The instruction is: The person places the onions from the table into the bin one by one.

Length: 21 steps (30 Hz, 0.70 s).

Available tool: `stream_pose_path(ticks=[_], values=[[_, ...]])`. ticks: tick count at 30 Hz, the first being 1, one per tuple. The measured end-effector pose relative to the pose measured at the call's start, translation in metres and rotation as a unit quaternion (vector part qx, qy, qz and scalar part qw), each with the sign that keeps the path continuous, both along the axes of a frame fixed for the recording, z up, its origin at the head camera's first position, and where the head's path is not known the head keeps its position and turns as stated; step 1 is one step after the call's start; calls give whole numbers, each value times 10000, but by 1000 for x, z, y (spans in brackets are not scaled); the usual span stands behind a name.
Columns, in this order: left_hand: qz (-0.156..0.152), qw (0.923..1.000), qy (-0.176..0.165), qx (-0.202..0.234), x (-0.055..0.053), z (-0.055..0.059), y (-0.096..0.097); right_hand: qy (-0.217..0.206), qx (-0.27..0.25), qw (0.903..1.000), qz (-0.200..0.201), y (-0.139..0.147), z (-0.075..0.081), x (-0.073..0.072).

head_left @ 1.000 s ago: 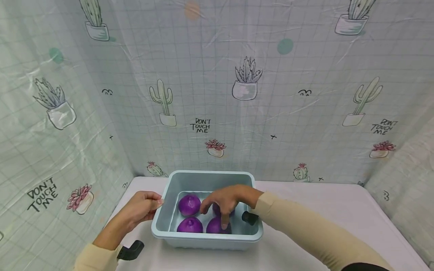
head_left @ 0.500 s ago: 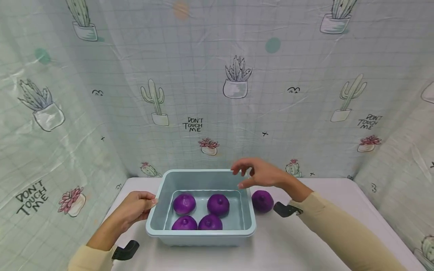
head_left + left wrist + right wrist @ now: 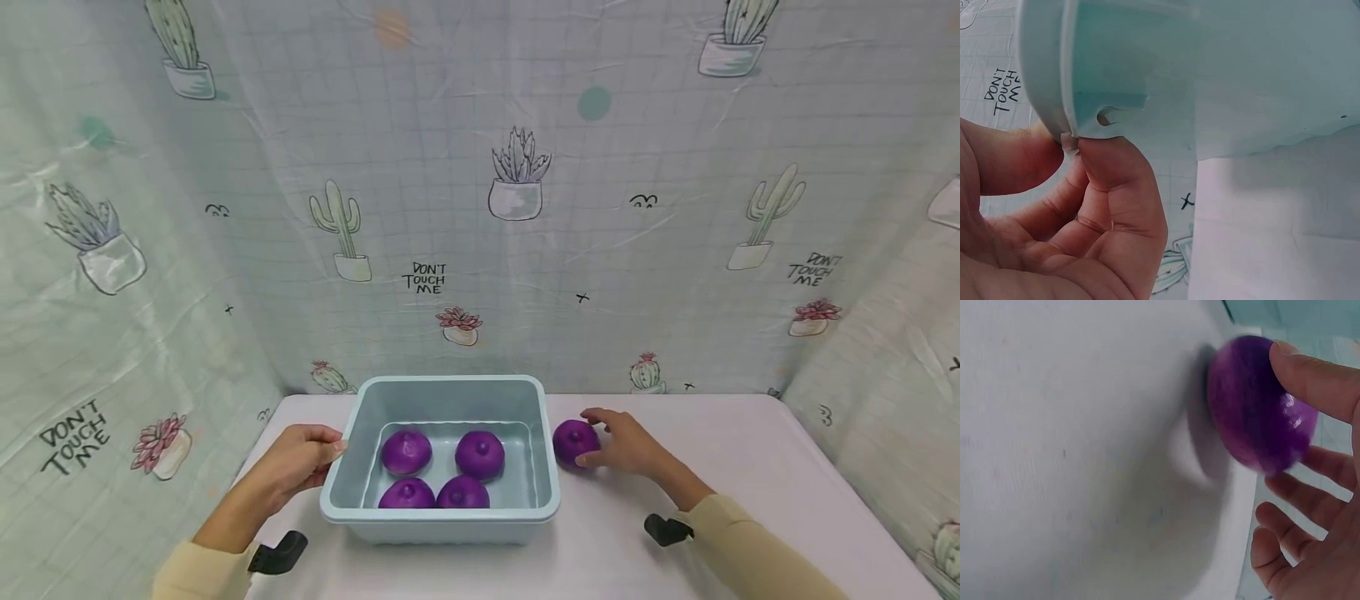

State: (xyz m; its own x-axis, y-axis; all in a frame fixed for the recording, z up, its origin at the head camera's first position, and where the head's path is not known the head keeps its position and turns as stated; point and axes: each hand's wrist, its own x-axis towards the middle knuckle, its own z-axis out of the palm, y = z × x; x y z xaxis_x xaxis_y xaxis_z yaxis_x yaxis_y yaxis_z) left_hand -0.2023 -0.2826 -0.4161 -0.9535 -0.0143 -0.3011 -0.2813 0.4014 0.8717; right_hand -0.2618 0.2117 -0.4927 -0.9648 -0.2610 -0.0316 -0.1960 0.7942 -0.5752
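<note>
A light blue plastic bin (image 3: 438,515) stands on the white table. My left hand (image 3: 300,460) pinches its left rim between thumb and fingers; the left wrist view shows the thumb (image 3: 1016,159) and a curled finger (image 3: 1125,181) at the rim's edge. Inside the bin lie several purple, onion-shaped balls (image 3: 480,455), each with a small nub. Another such purple ball (image 3: 573,442) is just right of the bin, gripped by my right hand (image 3: 626,446). In the right wrist view the thumb (image 3: 1316,378) presses one side of this ball (image 3: 1254,406), with fingers at the other.
The white table (image 3: 720,483) extends to the right of the bin. Behind and at both sides hangs a pale curtain (image 3: 480,275) printed with cacti. Black wrist cameras (image 3: 279,553) sit below both hands.
My right hand has come out of the bin, crossed its right side, and closed around the purple ball outside. The left hand keeps its pinch on the rim. The view has shifted slightly.
</note>
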Motion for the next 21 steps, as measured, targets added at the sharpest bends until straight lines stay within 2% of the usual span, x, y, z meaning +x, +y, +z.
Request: stream_pose_path(ticks=[4,9,16,21], values=[[58,10000,-34,-30,0,0,2,54,-43,9999,72,-7,-5,2],[13,10000,-25,29,1,0,2,20,29,10000,-65,-12,-8,5],[-23,10000,72,33,0,0,0,225,165,9995,-131,-6,-13,6],[-25,9999,20,107,1,0,0,186,229,9995,-78,1,-11,13]])
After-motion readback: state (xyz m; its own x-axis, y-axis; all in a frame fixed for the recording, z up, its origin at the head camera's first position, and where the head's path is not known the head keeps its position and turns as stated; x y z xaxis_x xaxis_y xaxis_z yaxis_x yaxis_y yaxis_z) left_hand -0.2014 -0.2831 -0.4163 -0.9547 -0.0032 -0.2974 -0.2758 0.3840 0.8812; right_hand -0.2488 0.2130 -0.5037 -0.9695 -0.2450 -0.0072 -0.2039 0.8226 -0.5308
